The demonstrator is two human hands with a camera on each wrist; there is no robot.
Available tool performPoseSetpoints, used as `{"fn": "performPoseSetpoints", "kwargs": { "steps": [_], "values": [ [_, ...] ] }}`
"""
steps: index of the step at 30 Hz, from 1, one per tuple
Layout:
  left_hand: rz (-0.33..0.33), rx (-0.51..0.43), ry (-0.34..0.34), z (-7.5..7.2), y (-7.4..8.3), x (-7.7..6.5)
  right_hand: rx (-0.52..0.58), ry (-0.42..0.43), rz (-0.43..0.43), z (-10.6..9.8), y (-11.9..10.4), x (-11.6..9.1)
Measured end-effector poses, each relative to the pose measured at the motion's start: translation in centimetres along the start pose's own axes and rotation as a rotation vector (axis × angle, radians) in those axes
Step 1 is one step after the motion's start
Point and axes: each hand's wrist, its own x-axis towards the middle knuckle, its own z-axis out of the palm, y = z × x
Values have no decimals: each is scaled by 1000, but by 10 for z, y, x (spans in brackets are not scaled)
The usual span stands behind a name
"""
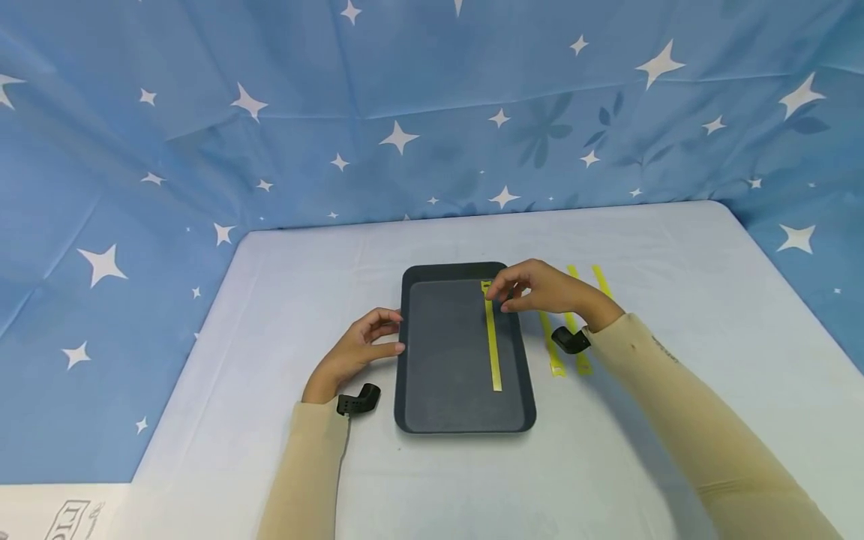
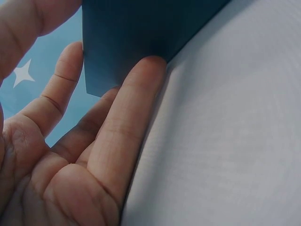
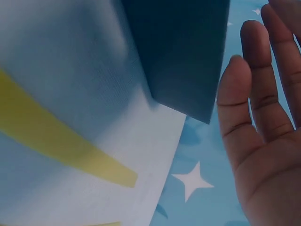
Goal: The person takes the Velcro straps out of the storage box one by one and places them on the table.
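Note:
A dark grey rectangular tray [image 1: 445,352] lies on the white-covered table. Inside it, along the right side, is a yellow strap [image 1: 493,345] with a slotted far end. My right hand [image 1: 533,289] hovers over the tray's right rim, its fingertips at the strap's slotted end; in the right wrist view its visible fingers are fairly straight beside the tray wall [image 3: 183,56]. My left hand [image 1: 358,345] is at the tray's left side. In the left wrist view its thumb [image 2: 127,122] touches the outer wall and the other fingers reach toward the rim.
Several more yellow straps [image 1: 583,364] lie on the table right of the tray, partly hidden by the right hand and forearm. A blue curtain with white stars [image 1: 398,139] hangs behind the table [image 1: 283,277]. Each wrist wears a small black camera [image 1: 570,340].

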Motion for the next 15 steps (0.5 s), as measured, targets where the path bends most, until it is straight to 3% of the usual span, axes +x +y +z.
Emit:
{"fn": "performPoseSetpoints", "kwargs": {
  "steps": [9, 15],
  "values": [
    [-5, 17, 5, -1, 1, 1, -66, -116, -44, -2, 2, 16],
    [7, 16, 3, -2, 0, 1, -111, -219, 0, -4, 0, 30]
  ]
}}
